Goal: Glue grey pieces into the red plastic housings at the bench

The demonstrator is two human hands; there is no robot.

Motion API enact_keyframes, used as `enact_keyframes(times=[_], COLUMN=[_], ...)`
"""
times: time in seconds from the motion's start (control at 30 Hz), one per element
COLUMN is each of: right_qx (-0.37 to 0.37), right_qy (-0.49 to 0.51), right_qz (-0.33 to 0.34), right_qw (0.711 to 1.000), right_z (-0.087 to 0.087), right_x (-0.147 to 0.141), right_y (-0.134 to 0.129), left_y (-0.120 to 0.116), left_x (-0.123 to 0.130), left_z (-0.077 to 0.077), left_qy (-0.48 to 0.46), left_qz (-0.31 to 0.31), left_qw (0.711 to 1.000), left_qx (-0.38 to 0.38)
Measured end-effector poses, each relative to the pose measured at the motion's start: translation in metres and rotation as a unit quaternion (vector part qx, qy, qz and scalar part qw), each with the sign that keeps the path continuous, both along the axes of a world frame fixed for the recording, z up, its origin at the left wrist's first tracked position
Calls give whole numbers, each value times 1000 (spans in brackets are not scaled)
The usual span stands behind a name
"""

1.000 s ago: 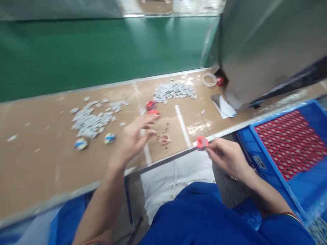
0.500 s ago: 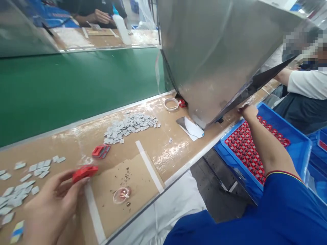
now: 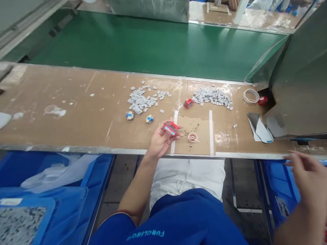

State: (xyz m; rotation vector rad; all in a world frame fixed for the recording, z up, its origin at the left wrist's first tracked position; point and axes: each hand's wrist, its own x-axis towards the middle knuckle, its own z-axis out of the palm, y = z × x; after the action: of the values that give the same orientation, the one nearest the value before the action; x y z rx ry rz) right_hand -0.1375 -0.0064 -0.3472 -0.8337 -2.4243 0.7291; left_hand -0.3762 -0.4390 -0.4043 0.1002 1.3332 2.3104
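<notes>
My left hand [image 3: 158, 143] holds a red-and-grey plastic piece [image 3: 171, 128], shaped like a small toy car, between thumb and fingers above the worktable. Just right of it, a small round cup [image 3: 192, 137] with reddish contents and a thin stick sits on a cardboard sheet [image 3: 201, 124] between white tape strips. A similar red piece [image 3: 189, 103] lies beyond, beside a heap of small grey tiles [image 3: 212, 96]. At the far right, my right hand [image 3: 310, 177] is over the table's front edge, slightly blurred, its fingers stretched leftward and nothing visible in them.
More grey tiles [image 3: 141, 98] and two cream-and-blue bundles [image 3: 150, 118] lie left. A tape roll [image 3: 251, 96], another red piece [image 3: 262, 100] and a metal panel [image 3: 298, 85] stand right. Blue bins [image 3: 274, 177] flank me below the table; a green surface [image 3: 153, 44] runs behind.
My view has swung left from the bin of red pieces. My right hand has moved away from that bin's far edge. My left hand still holds the red piece, its grey side now showing.
</notes>
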Motion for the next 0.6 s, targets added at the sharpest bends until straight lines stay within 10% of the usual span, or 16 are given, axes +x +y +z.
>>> enact_keyframes(times=[0.13,0.23,0.6], right_qx=[-104,-101,-50], right_qy=[18,37,136], right_qz=[241,354,361], right_qw=[965,929,921], right_z=[-32,-46,-49], right_x=[-67,-115,-158], right_y=[-141,-198,-220], left_y=[-3,-10,-15], left_x=[16,25,35], left_z=[-11,-20,-34], left_qy=[-3,-7,87], left_qz=[-23,-41,-25], left_qw=[999,999,995], left_qx=[38,30,-49])
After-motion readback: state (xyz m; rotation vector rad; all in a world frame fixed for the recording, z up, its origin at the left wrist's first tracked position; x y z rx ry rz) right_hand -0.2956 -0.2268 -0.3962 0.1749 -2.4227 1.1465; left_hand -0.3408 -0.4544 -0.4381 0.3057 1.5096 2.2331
